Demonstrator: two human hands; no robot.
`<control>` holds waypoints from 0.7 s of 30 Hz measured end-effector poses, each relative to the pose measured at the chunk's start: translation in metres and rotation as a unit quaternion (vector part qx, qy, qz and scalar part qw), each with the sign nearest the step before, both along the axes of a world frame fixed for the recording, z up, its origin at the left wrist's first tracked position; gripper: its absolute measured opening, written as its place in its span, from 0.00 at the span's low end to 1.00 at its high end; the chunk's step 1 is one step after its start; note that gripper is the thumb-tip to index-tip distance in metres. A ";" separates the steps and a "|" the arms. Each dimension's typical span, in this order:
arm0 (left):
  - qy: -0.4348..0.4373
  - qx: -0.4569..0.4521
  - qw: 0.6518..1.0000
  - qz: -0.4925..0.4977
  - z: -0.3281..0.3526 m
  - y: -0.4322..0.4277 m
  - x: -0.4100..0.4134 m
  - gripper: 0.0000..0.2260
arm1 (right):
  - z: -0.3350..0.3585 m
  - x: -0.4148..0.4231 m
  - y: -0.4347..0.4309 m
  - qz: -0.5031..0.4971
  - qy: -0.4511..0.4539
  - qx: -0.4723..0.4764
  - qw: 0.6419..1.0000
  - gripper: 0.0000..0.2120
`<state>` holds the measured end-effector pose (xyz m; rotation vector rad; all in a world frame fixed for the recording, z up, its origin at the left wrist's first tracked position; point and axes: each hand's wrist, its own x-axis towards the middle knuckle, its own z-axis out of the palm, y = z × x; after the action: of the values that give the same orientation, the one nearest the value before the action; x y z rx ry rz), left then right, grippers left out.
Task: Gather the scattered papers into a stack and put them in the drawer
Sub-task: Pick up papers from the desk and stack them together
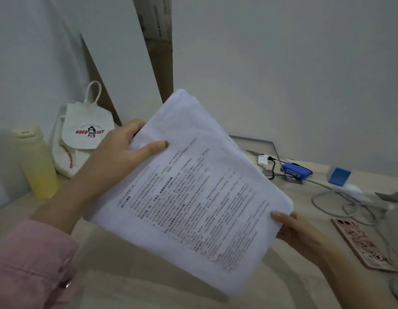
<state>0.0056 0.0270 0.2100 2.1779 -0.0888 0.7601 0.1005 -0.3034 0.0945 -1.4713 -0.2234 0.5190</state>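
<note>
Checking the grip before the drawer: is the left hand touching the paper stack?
Touching. The head view shows the left hand gripping the paper stack, thumb lying on its top sheet.

"GOOD LUCY" on white bag [85, 132]; papers' [191, 190] print too blurred.

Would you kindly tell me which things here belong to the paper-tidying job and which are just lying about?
Belonging to the job: paper stack, left hand, right hand, both holding it.
Just lying about: yellow bottle, canvas bag, phone, cables.
</note>
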 end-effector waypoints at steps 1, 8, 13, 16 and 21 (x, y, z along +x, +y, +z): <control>0.014 -0.048 0.999 0.012 -0.013 0.000 0.002 0.07 | -0.007 -0.004 0.003 -0.007 0.026 0.050 0.998 0.38; 0.135 -0.345 0.929 0.003 -0.132 -0.007 -0.002 0.14 | -0.027 -0.029 0.026 -0.114 -0.016 0.055 0.992 0.14; 0.075 -0.386 0.919 -0.016 -0.161 -0.010 -0.014 0.12 | -0.021 -0.027 0.003 -0.066 -0.096 0.019 0.993 0.19; 0.064 -0.378 0.923 -0.017 -0.179 -0.023 -0.015 0.18 | -0.032 -0.032 0.002 -0.052 -0.073 0.010 0.996 0.31; 0.006 -0.363 0.932 -0.002 -0.173 -0.026 -0.009 0.18 | -0.021 -0.029 0.002 -0.088 -0.133 0.025 0.987 0.14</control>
<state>-0.0032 0.0006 0.0369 1.4724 0.1721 0.6422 0.0714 -0.3010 0.0730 -1.4932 -0.3106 0.1721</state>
